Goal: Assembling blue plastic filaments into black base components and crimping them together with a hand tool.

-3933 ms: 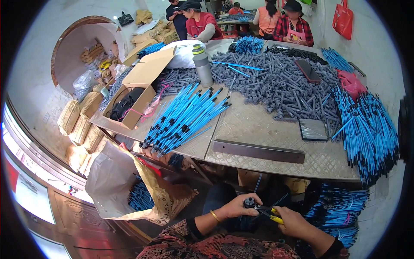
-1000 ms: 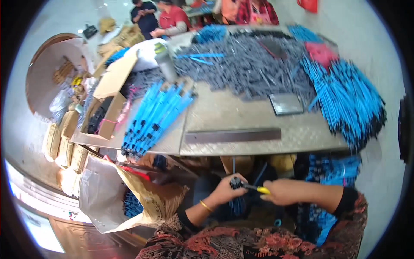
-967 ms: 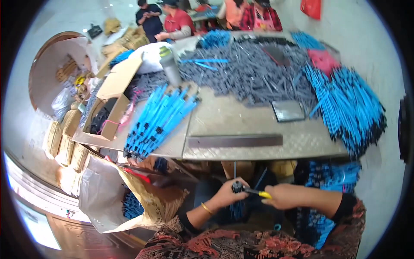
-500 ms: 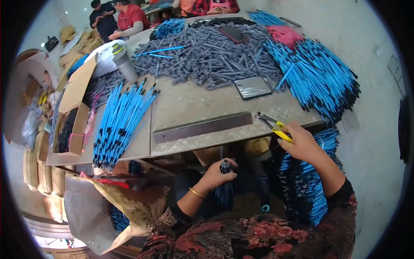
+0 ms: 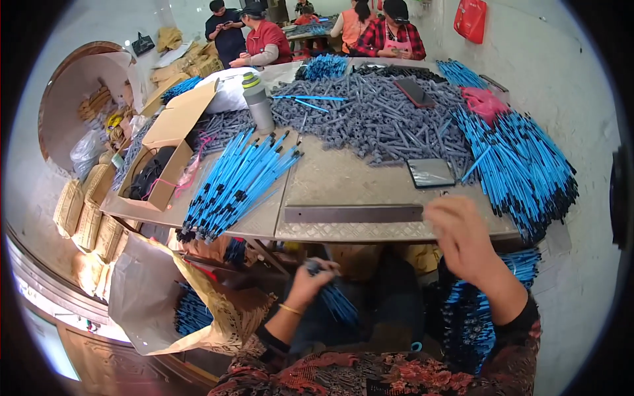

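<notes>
My left hand point(image 5: 306, 288), below the table's front edge, is closed round a bundle of thin dark blue rods point(image 5: 339, 305). Their grey-black ends poke out at the top of my fist. My right hand point(image 5: 461, 239) is raised at the right end of a flat metal bar point(image 5: 350, 214), its fingers smeared by motion. I cannot make out anything in it, and the yellow-handled pliers do not show. Left of the bar lies a spread of bright blue rods with black ends point(image 5: 243, 178). A dark-framed rectangular thing with a shiny top point(image 5: 430, 173) sits beyond my right hand.
Grey plastic pieces point(image 5: 370, 112) are heaped across the table point(image 5: 330, 188). A phone point(image 5: 415, 93) rests on them. More blue rods point(image 5: 522, 165) are piled at right. At left stand a bottle point(image 5: 257, 104), an open cardboard box point(image 5: 164, 173) and a sack point(image 5: 148, 297). Several people are beyond.
The view has tilted up and swung left. My right hand held yellow-handled pliers; now they are out of sight and that hand is blurred. The bundle in my left hand has tilted.
</notes>
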Tool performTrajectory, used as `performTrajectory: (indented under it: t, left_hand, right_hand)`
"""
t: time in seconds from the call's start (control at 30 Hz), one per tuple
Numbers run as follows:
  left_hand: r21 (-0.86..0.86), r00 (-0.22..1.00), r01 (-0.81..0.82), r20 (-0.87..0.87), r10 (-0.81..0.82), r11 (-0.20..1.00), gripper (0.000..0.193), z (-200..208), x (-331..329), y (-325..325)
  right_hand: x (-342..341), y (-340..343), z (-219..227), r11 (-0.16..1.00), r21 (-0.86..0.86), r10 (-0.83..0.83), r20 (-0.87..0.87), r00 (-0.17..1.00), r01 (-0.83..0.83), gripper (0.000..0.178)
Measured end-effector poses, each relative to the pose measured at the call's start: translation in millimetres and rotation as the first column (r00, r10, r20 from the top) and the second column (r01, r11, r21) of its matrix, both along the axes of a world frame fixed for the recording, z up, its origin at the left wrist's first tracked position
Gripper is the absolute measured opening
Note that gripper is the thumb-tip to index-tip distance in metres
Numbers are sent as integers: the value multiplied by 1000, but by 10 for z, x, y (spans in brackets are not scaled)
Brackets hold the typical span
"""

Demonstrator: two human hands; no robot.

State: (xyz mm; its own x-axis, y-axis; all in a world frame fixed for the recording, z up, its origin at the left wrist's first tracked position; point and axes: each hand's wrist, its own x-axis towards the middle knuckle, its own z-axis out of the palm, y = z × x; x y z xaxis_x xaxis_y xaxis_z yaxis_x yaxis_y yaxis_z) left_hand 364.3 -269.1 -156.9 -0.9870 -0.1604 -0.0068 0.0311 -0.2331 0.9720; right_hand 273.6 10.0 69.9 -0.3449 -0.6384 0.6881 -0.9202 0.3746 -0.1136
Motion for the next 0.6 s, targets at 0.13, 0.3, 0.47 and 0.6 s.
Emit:
performTrajectory:
  t: [0.13, 0.3, 0.47, 0.6]
  left_hand:
    - [132, 944, -264, -167, 284, 955, 10, 147, 120, -490]
    - [570, 885, -416, 75, 459, 708, 15, 174, 318, -875]
    - [714, 882, -387, 100, 461, 583, 22, 347, 792, -1078]
    - [904, 982, -106, 30, 185, 414, 26, 523, 797, -855]
  right_hand:
    - [580, -700, 543, 746, -348, 511, -247, 823, -567, 15]
    - [1318, -377, 303, 839, -406, 412, 42, 910, -361, 17]
    - [814, -190, -14, 951, -124, 301, 190, 934, -282, 15]
    - [191, -134, -1285, 948, 280, 86, 228, 970, -150, 69]
